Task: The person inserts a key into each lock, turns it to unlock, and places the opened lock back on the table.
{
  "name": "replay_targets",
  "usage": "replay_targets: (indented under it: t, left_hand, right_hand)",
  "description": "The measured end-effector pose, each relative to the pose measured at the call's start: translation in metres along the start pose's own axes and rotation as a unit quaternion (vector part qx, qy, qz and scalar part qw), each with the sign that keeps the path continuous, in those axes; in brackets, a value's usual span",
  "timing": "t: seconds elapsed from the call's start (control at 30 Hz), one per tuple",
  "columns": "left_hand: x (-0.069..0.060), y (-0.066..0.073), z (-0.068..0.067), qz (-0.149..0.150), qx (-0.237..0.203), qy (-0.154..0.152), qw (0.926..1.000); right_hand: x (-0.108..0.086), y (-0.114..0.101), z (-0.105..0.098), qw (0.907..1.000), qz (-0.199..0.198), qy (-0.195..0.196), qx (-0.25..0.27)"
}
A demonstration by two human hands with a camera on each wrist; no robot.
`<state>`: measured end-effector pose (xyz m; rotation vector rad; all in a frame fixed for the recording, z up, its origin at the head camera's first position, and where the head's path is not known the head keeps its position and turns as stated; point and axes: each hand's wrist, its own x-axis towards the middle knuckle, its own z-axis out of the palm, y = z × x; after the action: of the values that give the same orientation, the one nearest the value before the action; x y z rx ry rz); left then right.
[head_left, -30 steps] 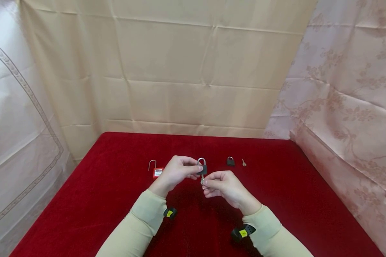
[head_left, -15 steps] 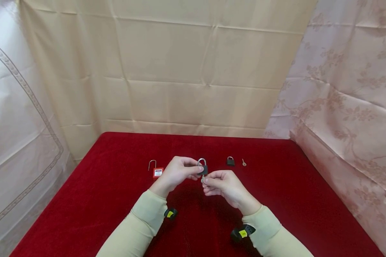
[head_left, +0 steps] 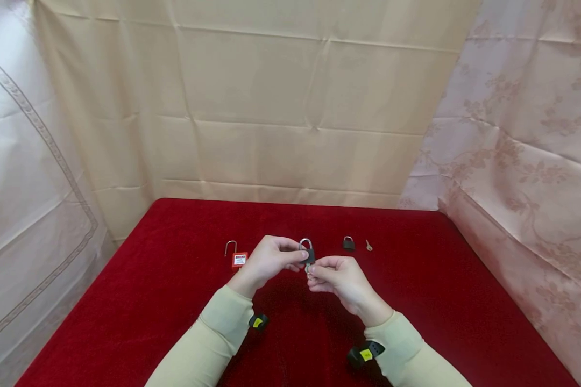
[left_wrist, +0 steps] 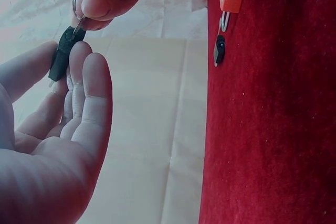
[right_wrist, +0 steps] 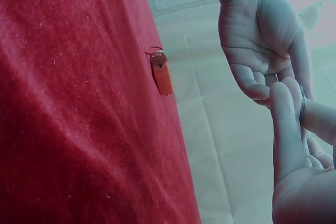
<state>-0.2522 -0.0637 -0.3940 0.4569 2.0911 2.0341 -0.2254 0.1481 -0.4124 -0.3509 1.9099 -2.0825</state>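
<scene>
Key point(head_left: 307, 267) partly behind right hand point(head_left: 345, 281)

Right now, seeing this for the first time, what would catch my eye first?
Probably the deep red cloth, and above it the left hand holding a dark padlock while the right hand pinches a key at its lower end. Next, perhaps, the bright red padlock with its open shackle, to the left in the head view. Over on the right lie a second dark padlock and a loose key.

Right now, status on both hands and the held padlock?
Left fingers pinch dark padlock. Right fingers hold key at its base. Red padlock aside, apparently not in the way.
</scene>
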Motion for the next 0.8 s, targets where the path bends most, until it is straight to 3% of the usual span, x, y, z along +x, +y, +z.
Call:
replay_targets:
  t: [0.37, 0.8]
  left_hand:
    - [0.0001, 0.0016, -0.0007, 0.000, 0.006, -0.003, 1.0000]
    - [-0.0009, 0.0033, -0.0006, 0.011, 0.007, 0.005, 0.9999]
  right_hand:
    - [0.0008, -0.0003, -0.0013, 0.9999, 0.002, 0.002, 0.012]
    - [0.0029, -0.0019, -0.0092, 0.9996, 0.006, -0.028, 0.007]
